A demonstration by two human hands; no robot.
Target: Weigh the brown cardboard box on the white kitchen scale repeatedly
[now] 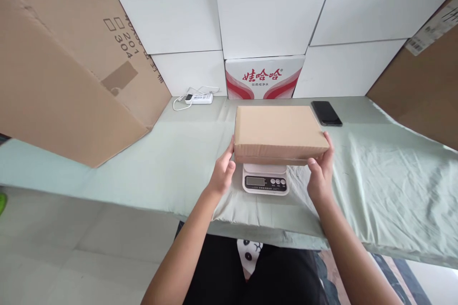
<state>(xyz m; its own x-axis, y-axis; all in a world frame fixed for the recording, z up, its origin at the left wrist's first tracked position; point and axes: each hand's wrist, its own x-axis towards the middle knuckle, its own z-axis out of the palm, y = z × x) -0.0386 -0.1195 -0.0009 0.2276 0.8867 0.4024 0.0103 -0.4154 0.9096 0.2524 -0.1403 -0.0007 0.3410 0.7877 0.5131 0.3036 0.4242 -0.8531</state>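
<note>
A brown cardboard box [281, 126] is held level between my two hands, over a white digital kitchen scale [265, 182]. My left hand [223, 170] presses on the box's left side, thumb toward the front. On the right front corner, my right hand [321, 169] grips with the thumb at the front face and the fingers along the side. The box hides the scale's platform, so I cannot tell whether it rests there or hovers just above. In front, the scale's display and several buttons show; no digits are readable.
A black phone [326, 113] lies behind the box to the right. A white power adapter [199, 98] with a cable sits at the back left. White boxes [265, 14] form a back wall, with large cardboard [82, 86] on the left and more cardboard [425, 76] on the right.
</note>
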